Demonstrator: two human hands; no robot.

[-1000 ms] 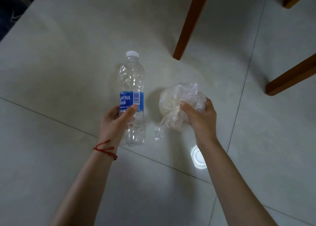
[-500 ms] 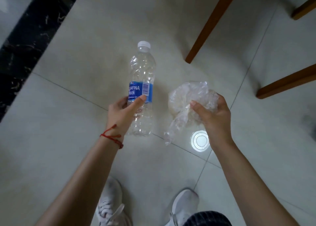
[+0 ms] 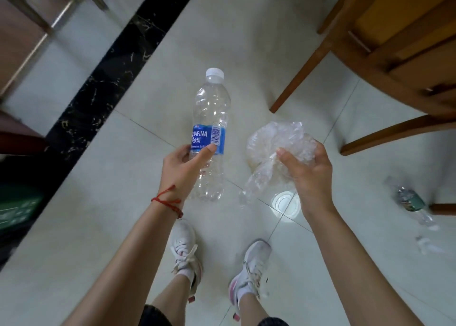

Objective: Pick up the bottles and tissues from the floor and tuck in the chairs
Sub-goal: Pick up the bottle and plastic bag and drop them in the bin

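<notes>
My left hand (image 3: 183, 167) grips an empty clear water bottle (image 3: 211, 118) with a blue label and white cap, held above the floor. My right hand (image 3: 309, 175) is closed on a crumpled clear plastic bag with tissue inside (image 3: 274, 144); a twisted tail of the bag hangs below it. A second bottle with a green label (image 3: 409, 201) lies on the floor at the right. A small white scrap of tissue (image 3: 425, 244) lies just below that bottle. A wooden chair (image 3: 385, 61) stands at the upper right, its legs splayed on the tiles.
Pale floor tiles with a black marble strip (image 3: 103, 88) running diagonally at the left. Metal furniture legs (image 3: 37, 17) stand at the upper left. A dark green object (image 3: 14, 209) sits at the left edge. My two white shoes (image 3: 185, 249) are below my hands.
The view has risen and pulled back: both hands with the bottle and bag are higher above the floor, my shoes, the chair seat and the second bottle have come into view.
</notes>
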